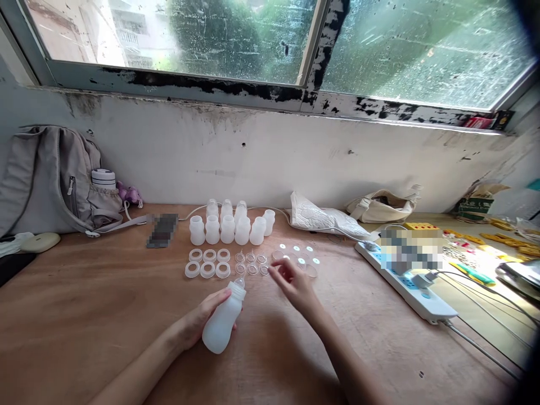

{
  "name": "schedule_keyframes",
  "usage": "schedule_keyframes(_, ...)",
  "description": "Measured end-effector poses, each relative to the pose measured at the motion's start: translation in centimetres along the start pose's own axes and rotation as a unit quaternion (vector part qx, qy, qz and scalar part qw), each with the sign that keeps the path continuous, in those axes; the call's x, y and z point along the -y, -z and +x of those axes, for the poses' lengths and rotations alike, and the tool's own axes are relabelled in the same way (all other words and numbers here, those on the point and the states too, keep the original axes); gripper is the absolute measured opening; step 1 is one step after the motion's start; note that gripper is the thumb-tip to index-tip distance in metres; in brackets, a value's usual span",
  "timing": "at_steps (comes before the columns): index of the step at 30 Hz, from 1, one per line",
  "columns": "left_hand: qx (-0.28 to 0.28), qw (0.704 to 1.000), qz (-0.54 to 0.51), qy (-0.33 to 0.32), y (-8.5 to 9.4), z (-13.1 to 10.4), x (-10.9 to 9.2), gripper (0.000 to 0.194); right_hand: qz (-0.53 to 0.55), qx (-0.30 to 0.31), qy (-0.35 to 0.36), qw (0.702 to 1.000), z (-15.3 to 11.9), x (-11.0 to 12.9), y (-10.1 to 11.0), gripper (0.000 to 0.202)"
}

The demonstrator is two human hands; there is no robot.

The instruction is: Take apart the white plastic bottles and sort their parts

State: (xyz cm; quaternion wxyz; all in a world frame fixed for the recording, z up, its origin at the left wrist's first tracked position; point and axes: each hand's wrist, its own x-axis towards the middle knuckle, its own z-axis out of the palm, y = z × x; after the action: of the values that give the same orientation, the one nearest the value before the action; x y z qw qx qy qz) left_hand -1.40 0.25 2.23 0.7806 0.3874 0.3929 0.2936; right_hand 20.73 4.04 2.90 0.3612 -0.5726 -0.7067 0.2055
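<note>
My left hand is wrapped round a frosted white baby bottle, which tilts with its neck up and to the right. A clear teat shows at the bottle's mouth. My right hand, its fingers loosely curled and apart, hovers by the right end of the clear teats lying in two rows; nothing shows in it. Left of those lie white collar rings, also in two rows. Several thin clear discs with small pale dots lie beyond my right hand, partly hidden by it.
More frosted bottles stand at the back, clear domed caps behind them. A phone and grey backpack are at left. On the right are a white plastic package, a cloth bag and a power strip with cables.
</note>
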Motion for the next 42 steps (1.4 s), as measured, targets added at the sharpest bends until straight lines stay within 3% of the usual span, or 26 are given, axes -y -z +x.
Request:
schedule_keyframes(3, 0.026, 0.999, 0.037, -0.026, -0.2, 0.2, 0.3, 0.045, 0.137, 0.151, 0.008, 0.979, -1.1, 1.7, -1.7, 0.034)
schedule_keyframes(7, 0.070, 0.995, 0.059, -0.035, 0.0, 0.4, 1.0, 0.058, 0.217, 0.214, -0.025, 0.952, -2.2, 3.0, -3.3, 0.035)
schedule_keyframes(14, 0.058, 0.995, 0.058, -0.052, 0.3, 0.8, 1.7, 0.063, 0.226, 0.157, -0.045, 0.960, -2.7, 3.0, -4.2, 0.031)
schedule_keyframes(17, 0.045, 0.986, 0.124, -0.105, 0.1, 0.9, 1.7, 0.067, 0.201, 0.093, -0.054, 0.974, -2.8, 2.9, -4.6, 0.031)
schedule_keyframes(19, 0.007, 0.969, 0.203, -0.140, -0.2, 0.7, 1.6, 0.069, 0.188, 0.067, -0.054, 0.978, -3.0, 3.0, -4.9, 0.031)
schedule_keyframes(22, -0.067, 0.933, 0.322, -0.142, -1.0, 0.2, 1.6, 0.056, 0.182, 0.056, -0.055, 0.980, -3.1, 3.1, -5.1, 0.030)
schedule_keyframes(24, -0.081, 0.925, 0.348, -0.131, -1.3, -0.1, 1.6, 0.040, 0.187, 0.052, -0.053, 0.980, -3.3, 3.2, -5.3, 0.030)
schedule_keyframes(31, 0.042, 0.970, 0.215, -0.102, -1.2, 0.4, 1.9, 0.022, 0.223, 0.009, -0.005, 0.975, -4.0, 3.3, -5.4, 0.031)
schedule_keyframes(37, 0.078, 0.983, 0.148, -0.081, -1.6, 0.1, 1.6, 0.024, 0.253, 0.007, 0.000, 0.967, -4.3, 3.3, -5.5, 0.030)
schedule_keyframes(42, 0.111, 0.991, 0.068, -0.024, -1.6, -0.3, 2.0, 0.027, 0.276, 0.023, 0.020, 0.961, -4.4, 3.7, -5.0, 0.030)
